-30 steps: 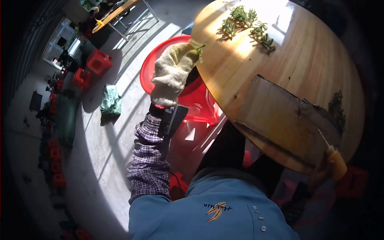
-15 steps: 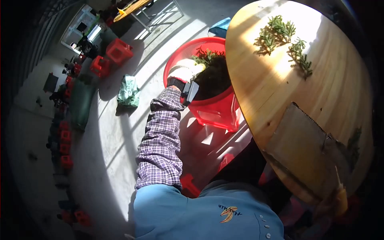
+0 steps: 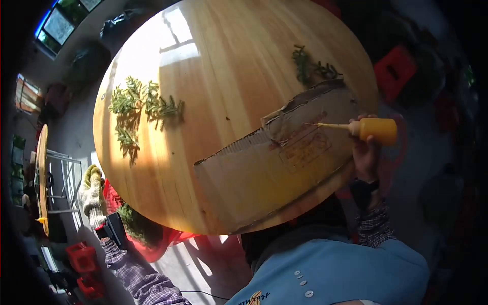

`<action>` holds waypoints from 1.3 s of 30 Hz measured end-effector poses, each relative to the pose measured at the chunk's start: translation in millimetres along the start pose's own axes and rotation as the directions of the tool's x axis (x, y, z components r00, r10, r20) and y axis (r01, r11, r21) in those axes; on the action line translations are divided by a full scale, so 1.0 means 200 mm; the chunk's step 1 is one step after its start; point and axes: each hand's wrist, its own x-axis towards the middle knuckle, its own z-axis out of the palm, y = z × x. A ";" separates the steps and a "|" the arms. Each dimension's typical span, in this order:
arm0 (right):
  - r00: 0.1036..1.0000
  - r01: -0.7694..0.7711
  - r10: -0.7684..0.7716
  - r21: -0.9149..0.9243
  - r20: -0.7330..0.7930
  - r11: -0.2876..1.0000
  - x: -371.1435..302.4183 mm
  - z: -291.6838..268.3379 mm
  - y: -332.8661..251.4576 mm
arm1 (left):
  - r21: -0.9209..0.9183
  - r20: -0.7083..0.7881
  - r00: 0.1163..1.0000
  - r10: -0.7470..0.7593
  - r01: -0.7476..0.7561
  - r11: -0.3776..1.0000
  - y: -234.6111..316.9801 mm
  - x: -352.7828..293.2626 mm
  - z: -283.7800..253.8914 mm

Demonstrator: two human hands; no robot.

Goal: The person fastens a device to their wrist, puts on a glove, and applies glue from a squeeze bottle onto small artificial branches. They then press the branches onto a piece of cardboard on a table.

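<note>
My left hand (image 3: 93, 198), in a white and yellow-green knit glove, is beside the table's left edge, above the rim of a red basket (image 3: 155, 250) of green sprigs. Its fingers are curled together; whatever they may hold is hidden. My bare right hand (image 3: 367, 155) grips a yellow squeeze bottle (image 3: 377, 130) lying almost level, its long thin nozzle pointing left over a worn cardboard sheet (image 3: 244, 188). On the round wooden table (image 3: 229, 76), several green needle-leaved sprigs (image 3: 127, 99) lie at the left. More sprigs (image 3: 301, 66) rest behind the cardboard.
Red stools stand at the lower left (image 3: 81, 256) and far right (image 3: 395, 71). Another wooden table (image 3: 41, 178) with metal legs is at the left. A thin dark cable (image 3: 206, 293) runs near my left sleeve.
The view has swung to the right, bringing the table to the middle. My left hand has come up out of the basket. My right hand and the bottle now show clearly over the cardboard.
</note>
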 end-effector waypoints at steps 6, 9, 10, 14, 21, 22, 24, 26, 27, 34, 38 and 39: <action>0.999 -0.017 0.016 -0.021 -0.037 1.000 0.06 -0.07 -0.12 | -0.180 0.486 0.829 0.276 -0.214 0.960 0.78 -0.23 1.30; 0.997 0.026 -0.026 0.003 -0.076 1.000 0.06 -0.16 -0.11 | -0.012 0.660 0.709 0.250 -0.322 0.947 1.09 -0.45 1.94; 0.996 0.034 -0.032 0.018 -0.078 0.999 0.08 -0.17 -0.11 | 0.068 0.688 0.678 0.257 -0.414 0.908 1.20 -0.52 2.12; 0.994 -0.082 0.089 0.117 -0.063 0.990 0.14 -0.20 -0.20 | 0.314 0.755 0.628 0.188 -0.599 0.737 1.44 -0.71 2.69; 0.995 -0.082 0.071 0.143 0.075 0.986 0.23 -0.26 -0.23 | 0.431 0.732 0.636 0.245 -0.711 0.556 1.41 -0.74 2.99; 0.996 -0.083 0.075 0.144 0.055 0.986 0.22 -0.29 -0.23 | 0.362 0.727 0.614 0.308 -0.723 0.588 1.36 -0.72 3.02; 0.997 -0.078 0.074 0.155 0.028 0.985 0.20 -0.30 -0.25 | 0.309 0.714 0.603 0.356 -0.728 0.612 1.31 -0.68 2.98; 0.996 -0.089 0.085 0.175 0.030 0.980 0.19 -0.30 -0.26 | 0.158 0.672 0.542 0.504 -0.770 0.618 1.33 -0.68 2.82; 0.998 -0.067 0.065 0.163 0.017 0.984 0.17 -0.32 -0.26 | 0.167 0.678 0.546 0.492 -0.767 0.620 1.33 -0.71 2.74; 0.998 -0.063 0.060 0.179 0.023 0.982 0.08 -0.27 -0.21 | 0.154 0.751 0.430 0.501 -0.852 0.501 1.15 -1.05 1.98; 0.998 -0.034 0.024 0.177 0.060 0.984 0.02 -0.26 -0.16 | 0.223 0.790 0.419 0.449 -0.877 0.426 0.92 -1.21 1.74; 0.998 -0.034 0.024 0.167 0.061 0.985 0.01 -0.25 -0.15 | 0.226 0.771 0.435 0.466 -0.870 0.438 0.88 -1.22 1.69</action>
